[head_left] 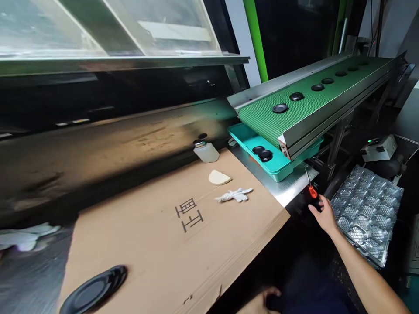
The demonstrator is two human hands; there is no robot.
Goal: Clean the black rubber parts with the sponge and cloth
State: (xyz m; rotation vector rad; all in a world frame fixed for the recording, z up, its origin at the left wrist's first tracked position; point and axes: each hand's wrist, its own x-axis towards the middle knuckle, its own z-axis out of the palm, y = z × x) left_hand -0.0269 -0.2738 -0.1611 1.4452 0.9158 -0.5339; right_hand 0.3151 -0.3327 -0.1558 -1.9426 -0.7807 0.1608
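Note:
My right hand (324, 213) is at the right, its thumb and fingers closed near the dark end of a small tool with a red handle (313, 192) and a thin metal shaft pointing up. The tool is beside the corner of the metal table. At the bottom edge, my left hand (270, 298) shows only in part, its fingers curled and what they hold hidden. A cardboard sheet (140, 244) bears a black oval part (94, 291), a white glove (235, 195), a cream half-round pad (218, 177) and a bottle (207, 152).
A green conveyor belt (307, 107) carries several black round parts. Under its end stands a teal bin (281, 170) with black parts (263, 154) inside. Clear plastic trays (368, 213) are stacked low at the right. Another white glove (28, 236) lies at the far left.

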